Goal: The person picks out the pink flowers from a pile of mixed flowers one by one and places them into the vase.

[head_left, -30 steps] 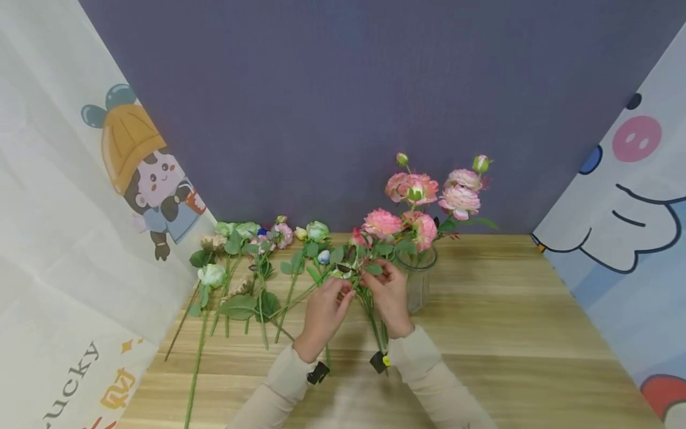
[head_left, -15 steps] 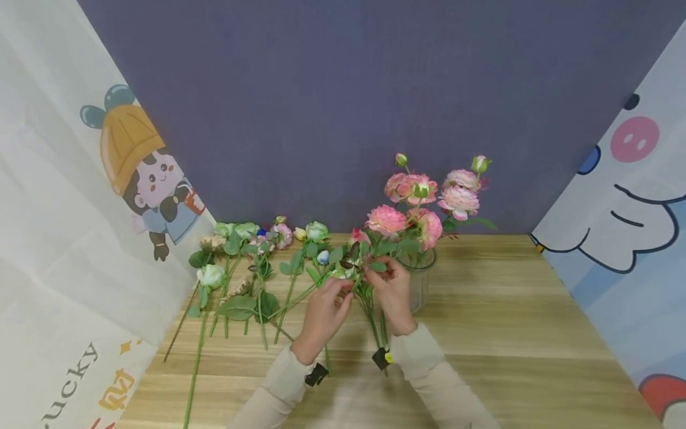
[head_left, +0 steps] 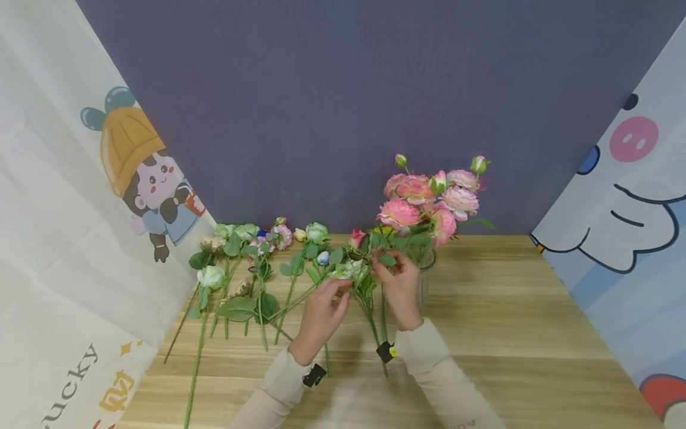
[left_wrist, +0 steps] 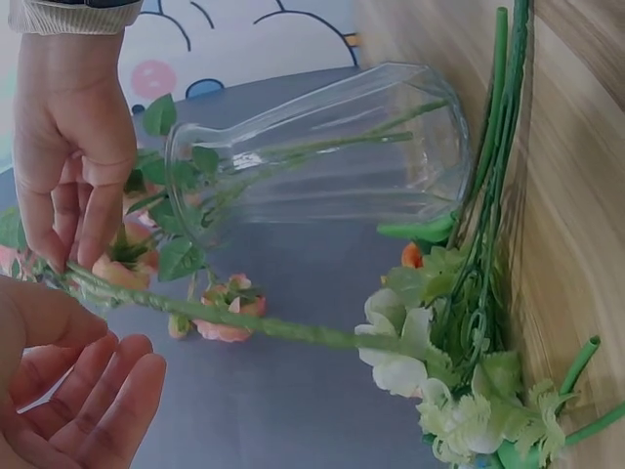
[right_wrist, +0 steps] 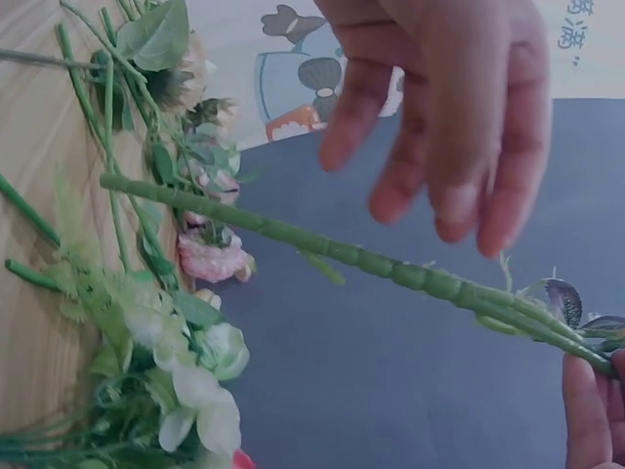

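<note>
Before a dark panel [head_left: 343, 107] and over a wooden table [head_left: 498, 322], the right hand [head_left: 401, 292] pinches one green stem [right_wrist: 361, 259] while the left hand [head_left: 321, 313], loosely open and empty, hangs beside it. This looks like adjusting the stem, probably calling next for a steady pinch. Beyond, one glass vase [left_wrist: 322, 166] shows two stems inside; the loose flowers [head_left: 211, 276] overlap beyond counting.

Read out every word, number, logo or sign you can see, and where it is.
"ucky", possibly cut off: white sheet, left.
"财", probably: same sheet; red mark below, cut off.
Right sleeve: faint lettering, unreadable.
Right wrist view: dark characters, same sheet, unclear.
</note>
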{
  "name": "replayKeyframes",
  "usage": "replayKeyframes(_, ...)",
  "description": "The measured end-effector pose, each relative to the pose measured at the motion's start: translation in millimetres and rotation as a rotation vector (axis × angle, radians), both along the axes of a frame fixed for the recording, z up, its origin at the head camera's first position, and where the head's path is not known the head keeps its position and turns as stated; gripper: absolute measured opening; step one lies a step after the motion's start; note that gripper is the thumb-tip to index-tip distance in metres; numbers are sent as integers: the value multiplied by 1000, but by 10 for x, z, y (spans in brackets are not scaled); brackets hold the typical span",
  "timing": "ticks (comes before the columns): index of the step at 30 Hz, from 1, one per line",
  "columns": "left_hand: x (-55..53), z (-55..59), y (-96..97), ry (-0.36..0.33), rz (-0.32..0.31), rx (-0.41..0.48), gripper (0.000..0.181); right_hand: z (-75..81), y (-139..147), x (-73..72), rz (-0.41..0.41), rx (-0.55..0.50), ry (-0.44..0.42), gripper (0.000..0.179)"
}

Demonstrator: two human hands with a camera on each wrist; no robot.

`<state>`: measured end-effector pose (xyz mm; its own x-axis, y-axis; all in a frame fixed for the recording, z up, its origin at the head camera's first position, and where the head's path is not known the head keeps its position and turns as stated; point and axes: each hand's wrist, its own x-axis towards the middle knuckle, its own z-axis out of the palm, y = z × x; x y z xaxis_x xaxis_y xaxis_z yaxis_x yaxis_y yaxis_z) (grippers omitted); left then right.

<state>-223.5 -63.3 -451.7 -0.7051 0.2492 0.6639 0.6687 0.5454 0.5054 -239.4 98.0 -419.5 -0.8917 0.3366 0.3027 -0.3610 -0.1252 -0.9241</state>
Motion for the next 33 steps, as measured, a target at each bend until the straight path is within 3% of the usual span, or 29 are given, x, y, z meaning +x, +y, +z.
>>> replayKeyframes(8,-11,-48,-78,-41,32,-31,20,82,120,-16,-52,-28,-7,13)
replayKeyframes(17,-54,-106,-187,-115,53,-23,19,192,292,-28,-67,-189,37,23)
replayKeyframes(28,-108,-171,-356,-218,93,-1,17,278,567,-35,-137,-219,125,21)
replayKeyframes(33,-144,-211,-414,-211,108,-17,19,317,678,-44,-178,-258,153,21)
